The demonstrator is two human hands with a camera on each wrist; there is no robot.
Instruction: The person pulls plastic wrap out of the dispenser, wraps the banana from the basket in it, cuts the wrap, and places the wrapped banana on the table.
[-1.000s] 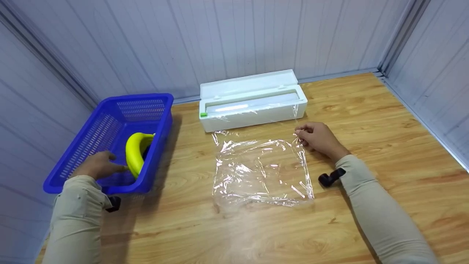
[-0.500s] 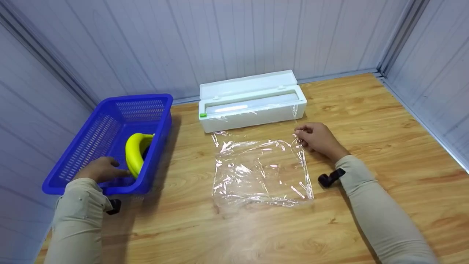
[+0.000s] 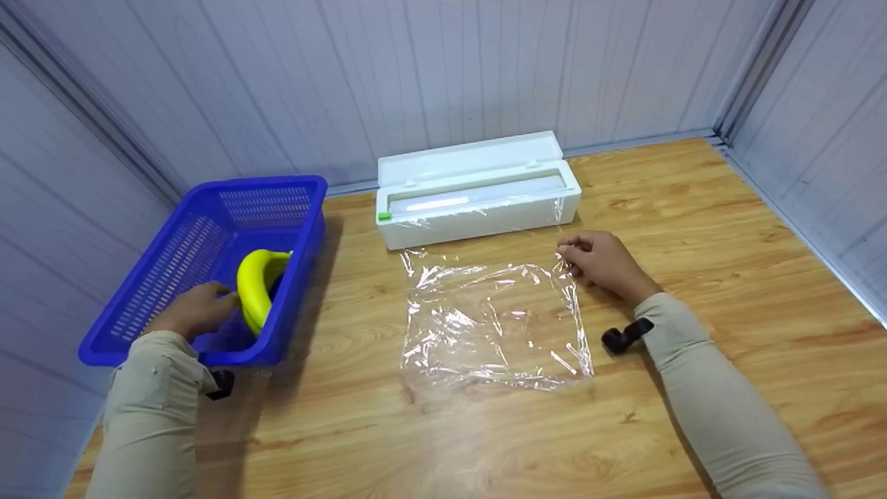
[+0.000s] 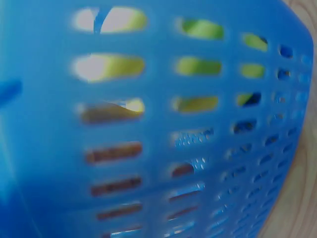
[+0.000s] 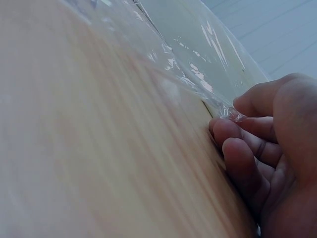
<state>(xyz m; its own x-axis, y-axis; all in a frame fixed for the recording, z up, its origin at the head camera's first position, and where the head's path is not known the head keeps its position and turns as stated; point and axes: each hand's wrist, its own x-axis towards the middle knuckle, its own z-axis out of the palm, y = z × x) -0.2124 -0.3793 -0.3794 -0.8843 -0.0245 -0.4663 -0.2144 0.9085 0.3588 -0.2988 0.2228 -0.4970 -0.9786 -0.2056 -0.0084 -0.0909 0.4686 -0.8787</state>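
My left hand (image 3: 197, 310) is down inside the blue plastic basket (image 3: 315, 229), its fingertips right at the left side of a yellow banana (image 3: 255, 287). Its lower fingers are hidden, and I cannot tell if they grip anything. Through the slots of the basket (image 4: 158, 54) in the left wrist view, yellow-green and brownish patches show. My right hand (image 3: 601, 262) pinches the right edge of a clear sheet of plastic wrap (image 3: 485, 326). In the right wrist view, thumb and fingers hold its bunched edge (image 5: 229, 114).
Behind the sheet stands a white plastic-wrap box (image 3: 478, 222), its lid (image 3: 471, 161) raised and a roll (image 3: 478, 197) inside. A green piece (image 3: 384, 216) sits at its left end. A dark thing (image 3: 276, 285) lies partly hidden beside the banana. Panel walls (image 3: 450, 76) bound the wooden table (image 3: 332, 430).
My left hand has shifted slightly toward the banana in the basket, and its thumb has gone out of sight. The right hand, the wrap and the box have stayed in place.
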